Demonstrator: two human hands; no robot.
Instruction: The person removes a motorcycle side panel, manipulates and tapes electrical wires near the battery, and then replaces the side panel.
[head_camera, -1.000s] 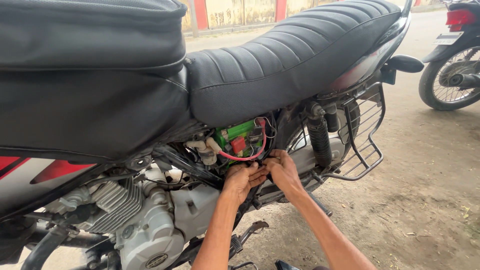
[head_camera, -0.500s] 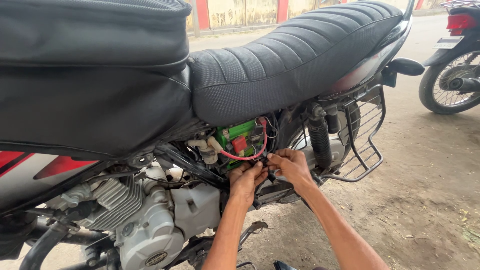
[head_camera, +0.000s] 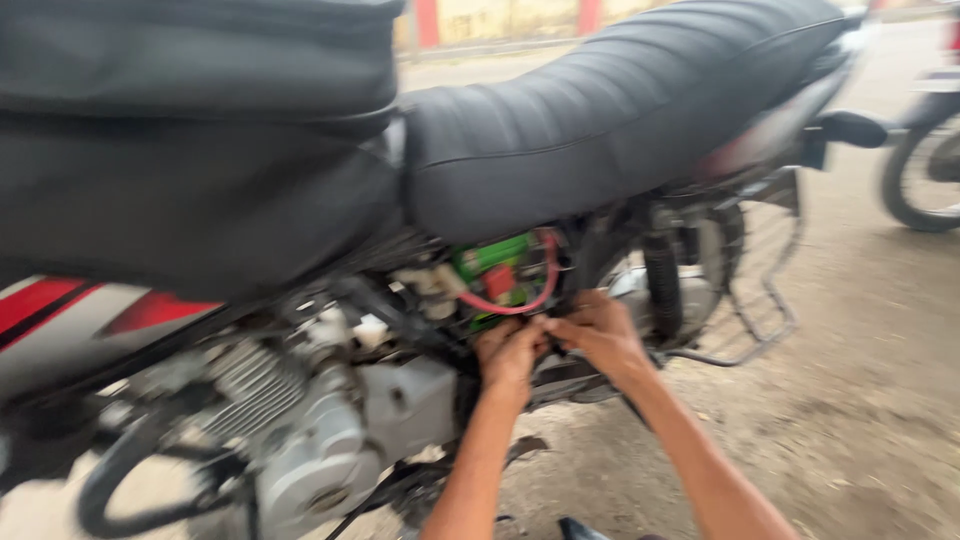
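Together, both hands (head_camera: 555, 345) pinch beneath the upward-looping red cable (head_camera: 520, 300).

Soft, even daylight fills the scene, brightest on the dusty ground (head_camera: 860, 400) behind the motorcycle seat (head_camera: 600, 130). Motion blur smears the whole frame, worst at its edges. Below the seat the engine bay sits in dim shade. No hard shadows or glare appear.
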